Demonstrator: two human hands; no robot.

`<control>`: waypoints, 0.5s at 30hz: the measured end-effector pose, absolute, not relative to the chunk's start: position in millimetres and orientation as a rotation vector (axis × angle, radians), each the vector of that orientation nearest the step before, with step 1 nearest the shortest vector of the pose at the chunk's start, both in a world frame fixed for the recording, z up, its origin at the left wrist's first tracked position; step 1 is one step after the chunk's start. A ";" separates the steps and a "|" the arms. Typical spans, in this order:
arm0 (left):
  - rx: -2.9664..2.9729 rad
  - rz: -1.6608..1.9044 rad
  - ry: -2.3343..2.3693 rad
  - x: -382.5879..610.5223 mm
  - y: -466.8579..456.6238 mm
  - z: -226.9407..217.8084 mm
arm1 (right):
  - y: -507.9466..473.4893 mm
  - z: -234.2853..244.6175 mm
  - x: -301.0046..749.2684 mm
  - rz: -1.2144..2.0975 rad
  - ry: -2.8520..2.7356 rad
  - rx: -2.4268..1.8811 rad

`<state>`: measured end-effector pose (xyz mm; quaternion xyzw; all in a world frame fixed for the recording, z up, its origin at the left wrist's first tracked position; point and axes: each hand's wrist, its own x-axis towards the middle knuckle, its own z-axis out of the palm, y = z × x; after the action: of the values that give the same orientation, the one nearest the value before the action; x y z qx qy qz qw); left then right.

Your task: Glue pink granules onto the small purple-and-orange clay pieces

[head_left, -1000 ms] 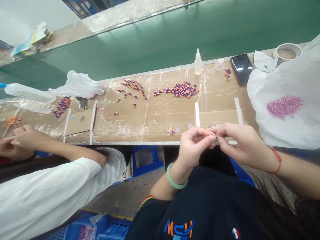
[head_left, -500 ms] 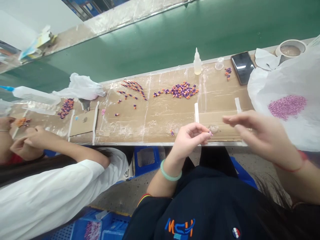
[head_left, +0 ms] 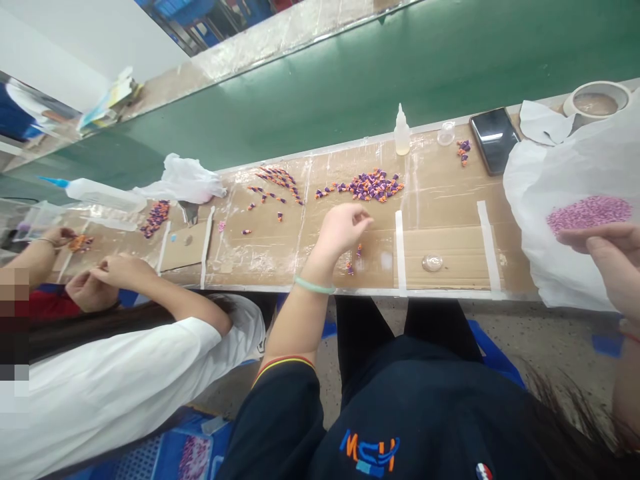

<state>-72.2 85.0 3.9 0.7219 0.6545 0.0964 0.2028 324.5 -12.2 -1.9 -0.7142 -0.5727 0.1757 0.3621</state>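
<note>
My left hand (head_left: 345, 228) hovers over the cardboard-covered table, just below a pile of small purple-and-orange pieces (head_left: 375, 187). Its fingers are curled loosely, with nothing visible between them. Two similar pieces lie under this hand, one at the front (head_left: 350, 269) and another slightly behind it (head_left: 359, 250). On the far right my right hand (head_left: 613, 250) is at the near edge of a heap of tiny pink bits (head_left: 590, 213) on a white plastic sheet (head_left: 530, 180). Its index finger is stretched out and the thumb lies beneath; nothing can be made out in it.
A taped cardboard pad (head_left: 455, 267) bears a clear round blob (head_left: 432, 263). Behind stand a dropper bottle (head_left: 402, 133), a small clear cup (head_left: 446, 133), a phone (head_left: 495, 140) and a tape roll (head_left: 595, 100). At left, a co-worker's white sleeve (head_left: 150, 373) and hands are close by.
My left hand has moved up and left from the pad toward the pile; a second piece now lies under it. My right hand has moved right to the pink heap. The view has shifted slightly.
</note>
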 end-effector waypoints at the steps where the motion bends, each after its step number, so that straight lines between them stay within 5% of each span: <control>1: 2.068 0.321 1.857 -66.4 95.8 0.6 | -10.2 -1.3 324.4 0.467 -1.428 -1.840; 15: 2.378 -0.152 1.709 -48.6 135.0 -7.5 | -1.6 -11.4 362.6 0.418 -1.265 -1.985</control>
<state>-48.6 135.0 -7.5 0.8065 0.5797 -0.0515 0.1046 362.6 -1.6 -11.4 -0.7724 -0.4924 0.1627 0.3667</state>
